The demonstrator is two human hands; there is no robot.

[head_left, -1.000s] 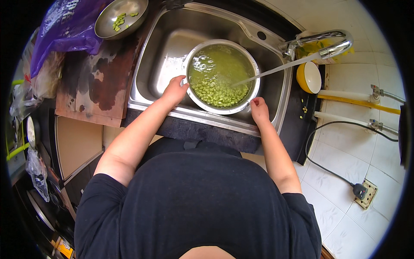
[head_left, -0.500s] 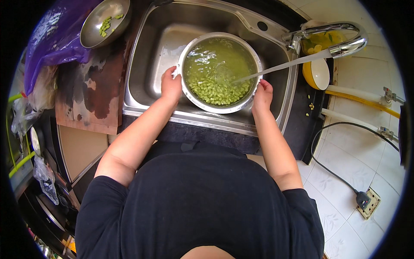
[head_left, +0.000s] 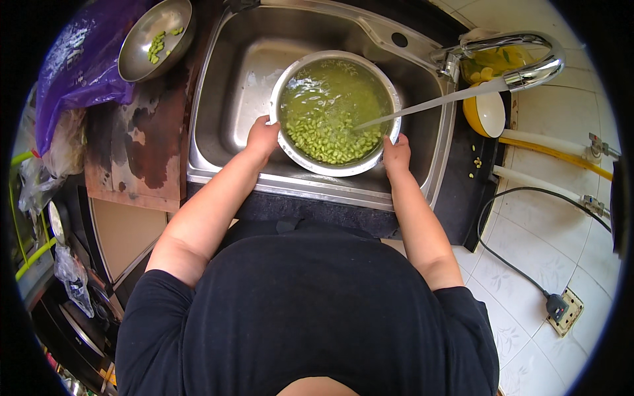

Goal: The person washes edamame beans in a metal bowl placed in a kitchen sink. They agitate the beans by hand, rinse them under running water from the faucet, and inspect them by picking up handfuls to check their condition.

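Found a stainless-steel sink (head_left: 254,59) set into a black counter (head_left: 452,198), with a blotched brown wooden board (head_left: 142,142) alongside to the left. Noted near the board's far end a shallow metal bowl (head_left: 140,49) holding a few green beans (head_left: 156,47), just beside a purple plastic bag (head_left: 79,82). Noted on the right a yellow bowl (head_left: 490,117) with white interior, and several pale bits (head_left: 477,163) scattered on the counter nearby. Observed farther right white wall tiles (head_left: 538,228), pipes, and a black plug (head_left: 557,305) at a socket (head_left: 572,313). Located the steel basin (head_left: 317,169) inside the sink, near its middle, fed by a running chrome faucet (head_left: 525,79). Found the basin round, bright-rimmed, full of greenish, rippled water; saw shelled beans (head_left: 323,138) massed toward the near side, with the stream (head_left: 432,103) entering right of centre. Observed the left hand (head_left: 263,137) grasping the basin's left rim, and the right hand (head_left: 397,156) grasping its lower right rim. Cannot tell the placement of fingers hidden by the rim.
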